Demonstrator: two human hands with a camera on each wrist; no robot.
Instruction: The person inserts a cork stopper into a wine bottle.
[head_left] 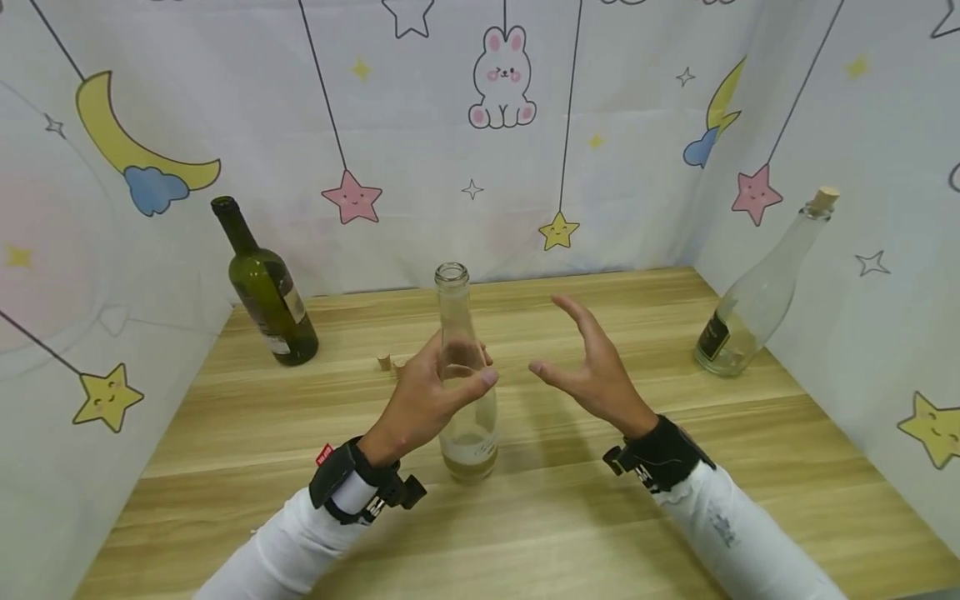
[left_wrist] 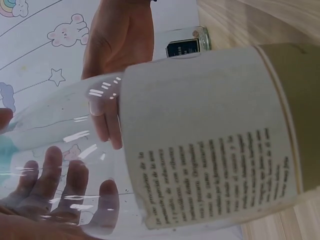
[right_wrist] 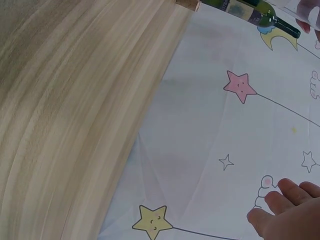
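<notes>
Clear bottle [head_left: 471,425] upright in left hand [head_left: 435,387]

Head view: at mid-table [head_left: 540,533], its long axis near vertical, open mouth up. Left fingers wrap it; the right hand [head_left: 603,379] is empty, thumb and fingers apart. Around: green bottle [head_left: 272,304], corked bottle [head_left: 757,296], cork [head_left: 384,362]. Left wrist: transparent glass, pale printed label [left_wrist: 200,125]. Right wrist: green bottle atop frame.

Three bottles [head_left: 470,421], two hands [head_left: 602,377] — one table [head_left: 555,525]
</notes>
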